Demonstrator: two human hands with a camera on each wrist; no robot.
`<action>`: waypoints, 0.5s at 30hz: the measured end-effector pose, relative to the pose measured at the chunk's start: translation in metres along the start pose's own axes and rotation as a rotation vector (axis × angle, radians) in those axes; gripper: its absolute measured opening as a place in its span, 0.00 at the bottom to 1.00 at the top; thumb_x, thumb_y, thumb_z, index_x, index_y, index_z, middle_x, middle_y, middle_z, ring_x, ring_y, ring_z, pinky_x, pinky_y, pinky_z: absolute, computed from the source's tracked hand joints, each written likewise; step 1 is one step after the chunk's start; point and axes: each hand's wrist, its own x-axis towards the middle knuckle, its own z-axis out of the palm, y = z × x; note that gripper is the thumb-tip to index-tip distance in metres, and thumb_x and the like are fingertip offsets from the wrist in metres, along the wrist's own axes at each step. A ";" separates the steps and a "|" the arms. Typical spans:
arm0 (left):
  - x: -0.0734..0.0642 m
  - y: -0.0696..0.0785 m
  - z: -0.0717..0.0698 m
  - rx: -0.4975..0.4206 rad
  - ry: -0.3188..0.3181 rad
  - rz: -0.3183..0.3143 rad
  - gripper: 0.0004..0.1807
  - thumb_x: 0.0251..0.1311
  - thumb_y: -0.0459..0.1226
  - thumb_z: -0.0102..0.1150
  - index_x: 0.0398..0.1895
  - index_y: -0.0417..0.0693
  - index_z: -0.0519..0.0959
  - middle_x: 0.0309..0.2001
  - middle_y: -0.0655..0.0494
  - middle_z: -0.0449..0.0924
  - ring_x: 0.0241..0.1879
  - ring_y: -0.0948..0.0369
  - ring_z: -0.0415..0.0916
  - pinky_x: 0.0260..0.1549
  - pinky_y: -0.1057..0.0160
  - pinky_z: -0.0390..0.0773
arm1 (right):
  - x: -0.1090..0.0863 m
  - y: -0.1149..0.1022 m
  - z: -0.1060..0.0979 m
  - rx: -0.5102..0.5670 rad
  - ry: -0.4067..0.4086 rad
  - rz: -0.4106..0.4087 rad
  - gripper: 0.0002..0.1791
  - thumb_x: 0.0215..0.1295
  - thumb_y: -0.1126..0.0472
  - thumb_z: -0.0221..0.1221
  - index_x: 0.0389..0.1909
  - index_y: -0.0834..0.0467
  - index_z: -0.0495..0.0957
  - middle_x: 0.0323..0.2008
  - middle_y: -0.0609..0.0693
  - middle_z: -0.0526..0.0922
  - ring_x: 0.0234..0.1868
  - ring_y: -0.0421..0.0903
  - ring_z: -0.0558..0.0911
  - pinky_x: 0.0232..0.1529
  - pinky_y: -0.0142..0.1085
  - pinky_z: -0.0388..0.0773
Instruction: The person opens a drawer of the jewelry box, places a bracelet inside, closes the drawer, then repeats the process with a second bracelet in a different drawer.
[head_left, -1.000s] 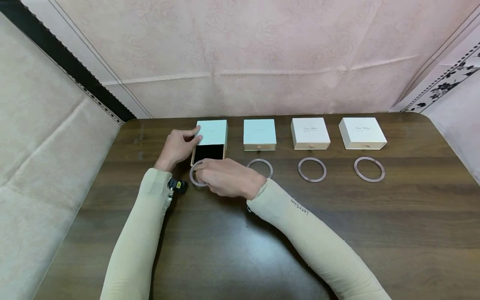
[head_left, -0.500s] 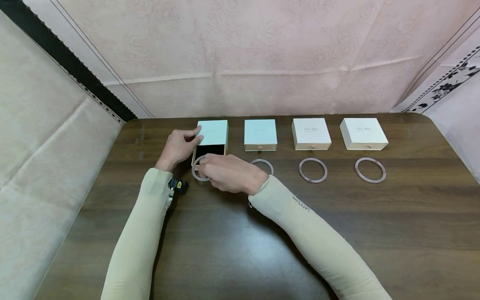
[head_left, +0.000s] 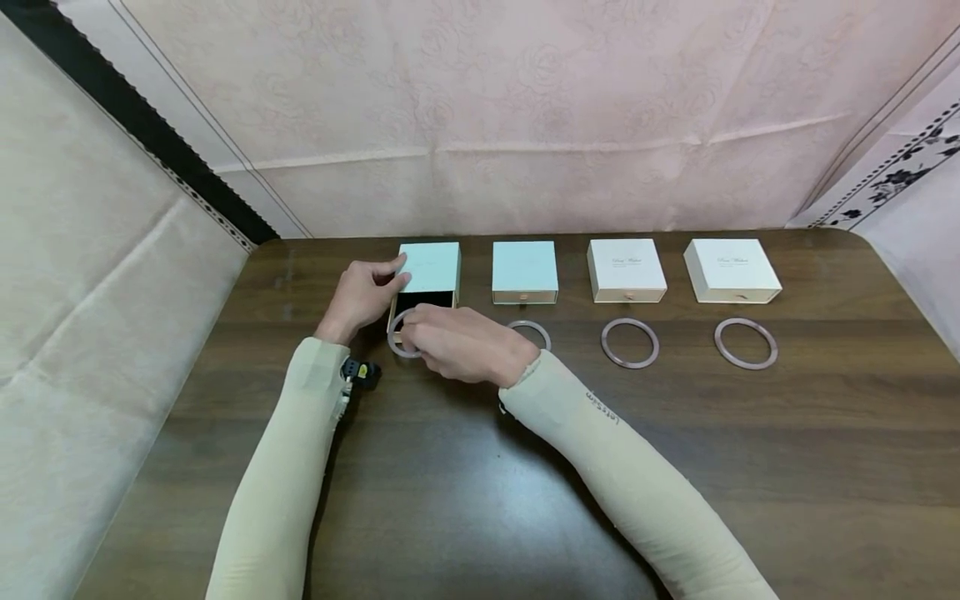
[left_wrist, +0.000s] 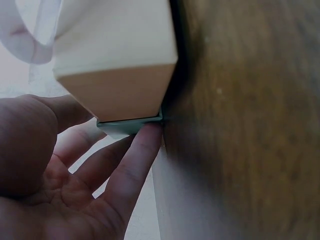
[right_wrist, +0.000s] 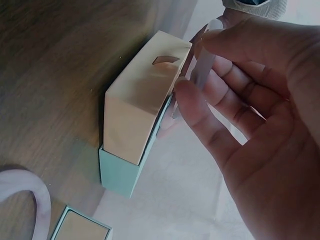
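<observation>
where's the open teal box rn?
Head view: the open teal box is leftmost in the row, left hand touching it, closed teal box to its right.

1. The left hand point(head_left: 362, 297) touches the left edge of a blue box point(head_left: 432, 265), whose drawer point(head_left: 438, 298) is partly out.
2. The right hand point(head_left: 467, 343) pinches a bangle point(head_left: 392, 333) near the drawer's front.
3. Just beyond the right wrist lies a second bangle point(head_left: 542, 329), partly hidden.
4. Farther right of that hand lie a third bangle point(head_left: 628, 322) and a fourth bangle point(head_left: 738, 322), below two white boxes point(head_left: 627, 264).
</observation>
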 end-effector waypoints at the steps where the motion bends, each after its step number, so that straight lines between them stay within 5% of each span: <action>1: 0.000 0.000 0.000 0.003 0.001 0.001 0.25 0.76 0.47 0.53 0.73 0.59 0.70 0.73 0.53 0.71 0.29 0.55 0.65 0.28 0.63 0.68 | 0.000 0.001 0.000 0.001 0.003 0.000 0.12 0.74 0.69 0.53 0.44 0.54 0.84 0.47 0.43 0.79 0.53 0.39 0.77 0.49 0.36 0.80; 5: -0.001 0.000 0.001 0.003 0.003 0.000 0.25 0.76 0.47 0.53 0.73 0.58 0.70 0.67 0.47 0.77 0.26 0.56 0.64 0.27 0.63 0.68 | -0.002 0.004 -0.001 0.004 0.018 0.000 0.13 0.74 0.70 0.51 0.44 0.55 0.84 0.47 0.44 0.79 0.53 0.39 0.76 0.48 0.35 0.79; 15: 0.001 0.000 0.001 0.001 0.004 -0.008 0.24 0.76 0.47 0.53 0.73 0.59 0.70 0.72 0.52 0.72 0.37 0.57 0.72 0.34 0.64 0.70 | -0.001 0.012 -0.001 0.032 0.042 0.003 0.13 0.74 0.69 0.51 0.45 0.56 0.84 0.50 0.45 0.81 0.56 0.39 0.77 0.53 0.34 0.79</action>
